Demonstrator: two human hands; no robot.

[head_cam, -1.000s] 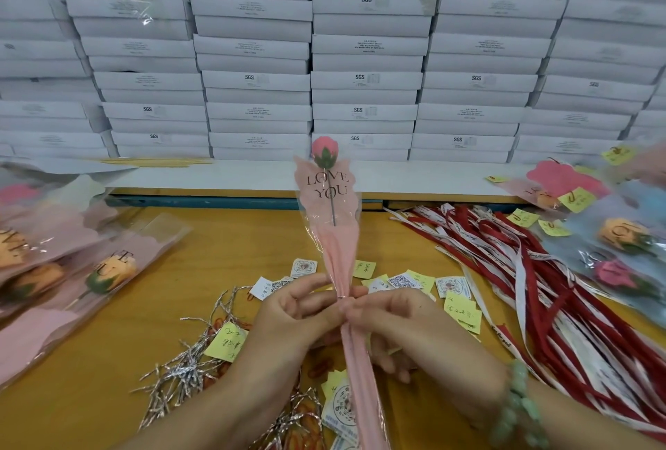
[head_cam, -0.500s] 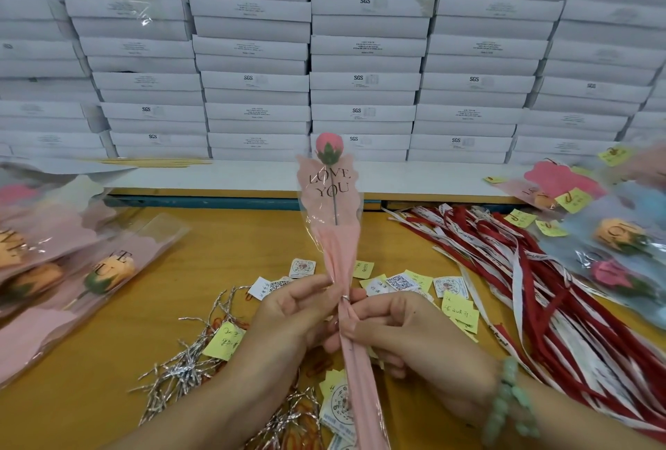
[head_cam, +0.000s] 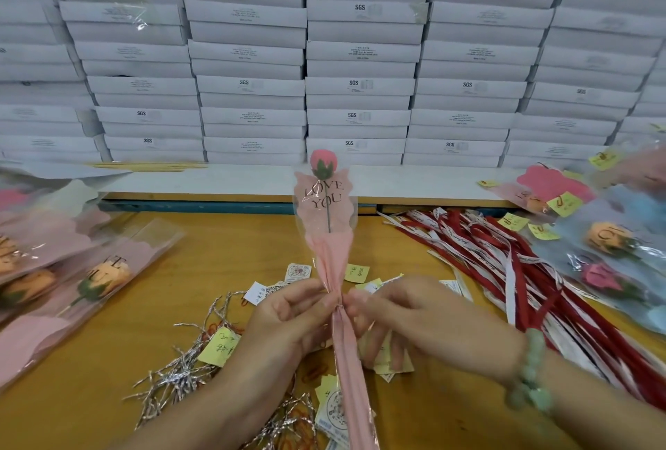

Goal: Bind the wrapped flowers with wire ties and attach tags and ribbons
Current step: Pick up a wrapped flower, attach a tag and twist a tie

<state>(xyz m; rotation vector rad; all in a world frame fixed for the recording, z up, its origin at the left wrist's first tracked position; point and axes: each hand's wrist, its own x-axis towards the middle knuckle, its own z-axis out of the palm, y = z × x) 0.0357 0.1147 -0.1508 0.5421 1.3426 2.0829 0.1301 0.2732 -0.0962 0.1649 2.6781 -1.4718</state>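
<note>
Left hand (head_cam: 288,323) and right hand (head_cam: 414,320) pinch 1 wrapped flower (head_cam: 329,247) (pink bud up) at its gathered neck.

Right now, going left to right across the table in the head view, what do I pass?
Wrapped orange flowers → silver wire ties → left hand → pink wrapped flower → right hand → red and white ribbons → tagged flowers.

The wrapped flower (head_cam: 329,255) runs off the bottom edge; the right hand (head_cam: 425,320) is blurred.
</note>
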